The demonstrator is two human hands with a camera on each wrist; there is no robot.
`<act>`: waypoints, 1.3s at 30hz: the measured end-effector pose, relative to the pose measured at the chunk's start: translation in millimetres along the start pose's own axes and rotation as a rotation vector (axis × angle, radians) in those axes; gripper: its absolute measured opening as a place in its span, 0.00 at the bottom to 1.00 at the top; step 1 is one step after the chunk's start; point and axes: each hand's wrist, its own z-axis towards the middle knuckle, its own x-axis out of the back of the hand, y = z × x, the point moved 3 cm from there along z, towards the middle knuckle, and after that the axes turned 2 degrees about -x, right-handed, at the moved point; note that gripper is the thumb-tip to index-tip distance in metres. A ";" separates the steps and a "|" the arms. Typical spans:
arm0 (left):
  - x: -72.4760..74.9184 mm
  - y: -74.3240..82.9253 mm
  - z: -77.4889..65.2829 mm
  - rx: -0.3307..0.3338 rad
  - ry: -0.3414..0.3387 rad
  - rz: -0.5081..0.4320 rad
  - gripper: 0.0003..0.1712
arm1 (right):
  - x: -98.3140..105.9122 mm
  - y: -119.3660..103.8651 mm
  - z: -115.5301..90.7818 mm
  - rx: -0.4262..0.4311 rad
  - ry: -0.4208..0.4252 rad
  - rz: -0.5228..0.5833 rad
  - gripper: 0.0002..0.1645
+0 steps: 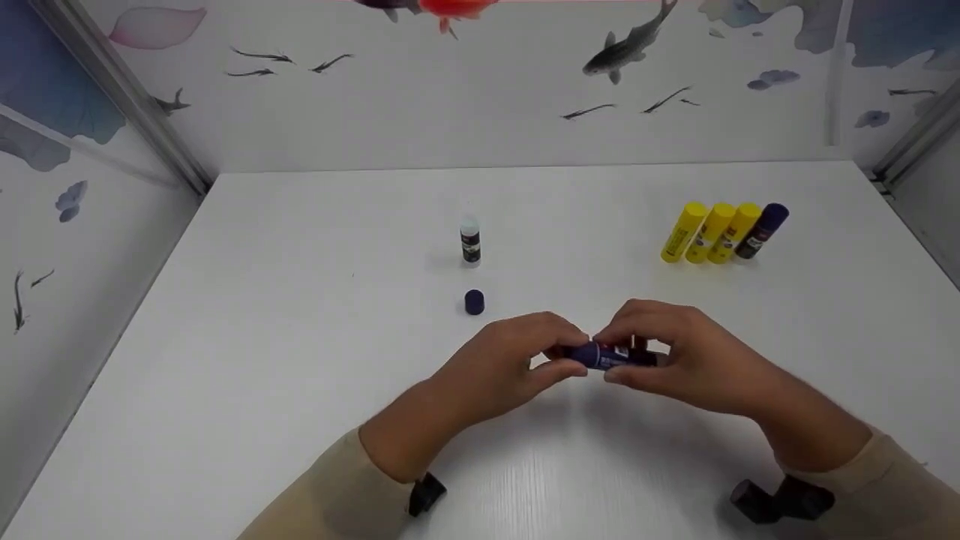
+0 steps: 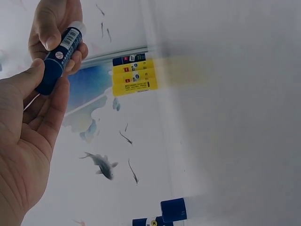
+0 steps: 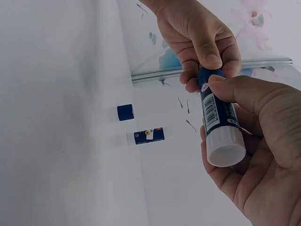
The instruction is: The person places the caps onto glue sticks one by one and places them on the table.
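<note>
A dark blue glue stick [image 1: 609,355] with a white base is held almost level between both hands above the table. My left hand [image 1: 506,364] pinches its blue cap [image 3: 210,74] between thumb and fingers. The label and barcode end of the same glue stick [image 2: 66,49] is gripped by my right hand [image 1: 694,358], whose fingers wrap around the body in the right wrist view. Beyond the hands, a second glue stick [image 1: 470,244] stands upright without a cap, its top whitish. A loose dark blue cap [image 1: 474,302] sits nearer to me, apart from it.
Three yellow glue sticks [image 1: 710,234] and a dark blue one [image 1: 762,231] stand in a row at the back right of the white table [image 1: 300,315]. Panels painted with fish [image 1: 626,49] enclose the back and sides.
</note>
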 end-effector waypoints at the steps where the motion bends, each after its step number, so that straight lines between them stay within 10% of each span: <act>1: 0.2 0.1 -0.3 0.000 0.001 -0.002 0.16 | -0.1 0.0 0.1 -0.001 -0.003 -0.001 0.16; 39: 1.3 1.2 0.7 -0.018 0.011 -0.018 0.15 | 1.4 -0.2 -0.2 0.000 -0.030 0.005 0.13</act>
